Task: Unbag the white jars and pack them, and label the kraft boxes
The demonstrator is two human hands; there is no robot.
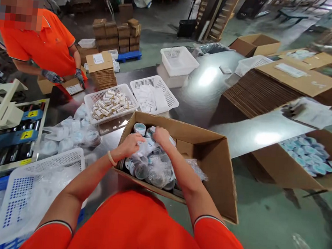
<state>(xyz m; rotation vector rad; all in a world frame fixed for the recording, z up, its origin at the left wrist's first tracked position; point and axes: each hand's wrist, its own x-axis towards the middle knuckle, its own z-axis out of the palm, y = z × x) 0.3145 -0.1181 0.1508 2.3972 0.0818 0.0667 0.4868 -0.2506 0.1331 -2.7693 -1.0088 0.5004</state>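
Note:
Both my hands are inside a large open cardboard box that holds round jars with white and pale blue lids, along with clear plastic wrapping. My left hand is closed in a pinch at the edge of a clear plastic bag over the jars. Just to its right, my right hand has its fingers curled down among the jars. Its fingertips are partly hidden, and what they grip cannot be made out.
Beyond the box stand white baskets of small rolls and white packets. Bagged jars lie left. A plastic-filled basket sits front left. Flattened cartons and another jar-filled box are right. A gloved co-worker stands far left.

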